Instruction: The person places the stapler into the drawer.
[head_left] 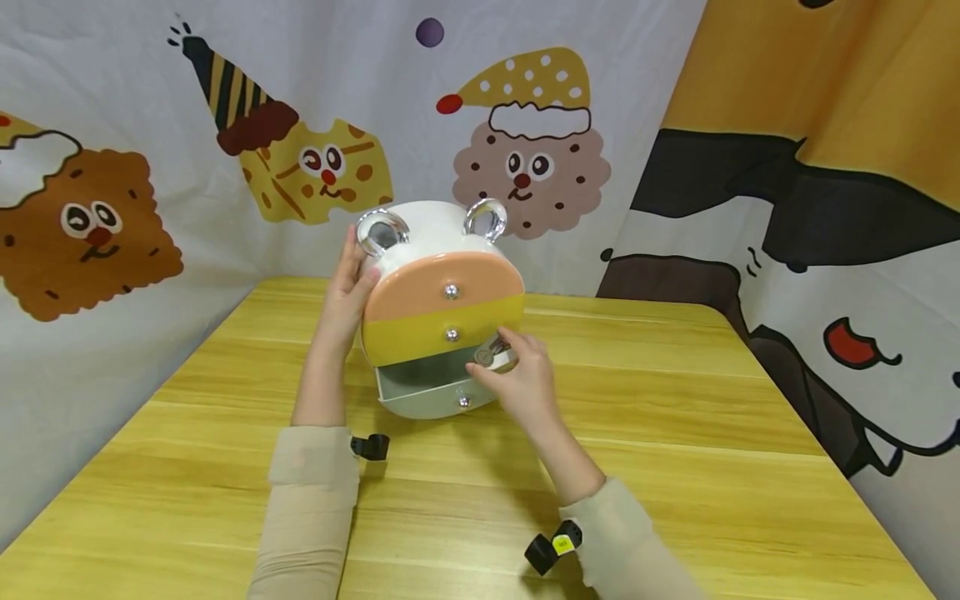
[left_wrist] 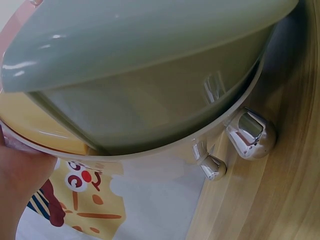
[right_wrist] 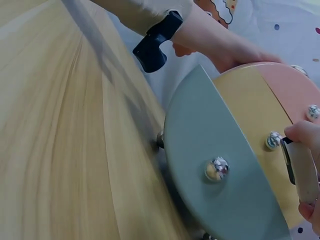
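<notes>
A small drawer box (head_left: 435, 229) with a white shell and two silver ear-like rings stands on the table. Its orange (head_left: 420, 287) and yellow drawers (head_left: 405, 337) are closed; the green bottom drawer (head_left: 431, 402) is pulled out. My left hand (head_left: 348, 300) rests against the box's left side, fingers pointing up along the shell. At the green drawer's right side, my right hand (head_left: 528, 371) pinches a small white-and-metal object (right_wrist: 302, 172) between thumb and fingers. The object's exact kind is unclear. It is above the drawer's opening in the head view.
The wood-grain table (head_left: 675, 433) extends on both sides of the box. Behind it hangs a cloth (head_left: 420, 125) printed with cartoon figures. Black wrist mounts (head_left: 551, 546) stick out from the sleeves. Silver feet (left_wrist: 252, 132) hold the box off the table.
</notes>
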